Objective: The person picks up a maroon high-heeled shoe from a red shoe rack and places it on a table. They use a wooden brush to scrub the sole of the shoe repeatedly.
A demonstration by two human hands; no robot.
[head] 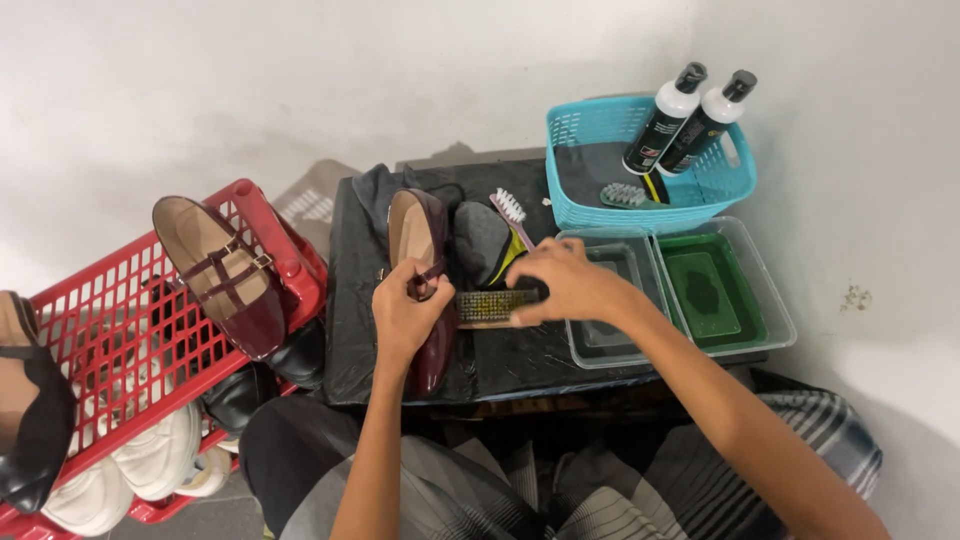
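Left hand [408,312]: grip closed on the strap of a burgundy strap shoe [428,290] lying on the black-covered bench [520,360]. Right hand [568,285]: grip closed on a shoe brush [492,306], beside the shoe. Near: pink toothbrush [512,214], two clear trays [745,300], turquoise basket [585,135], red crate [130,340] bearing the matching shoe [222,275].

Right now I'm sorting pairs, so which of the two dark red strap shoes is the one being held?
The one lying on the black-covered table, gripped by the left hand: shoe on the table. The matching shoe on the red crate lies untouched.
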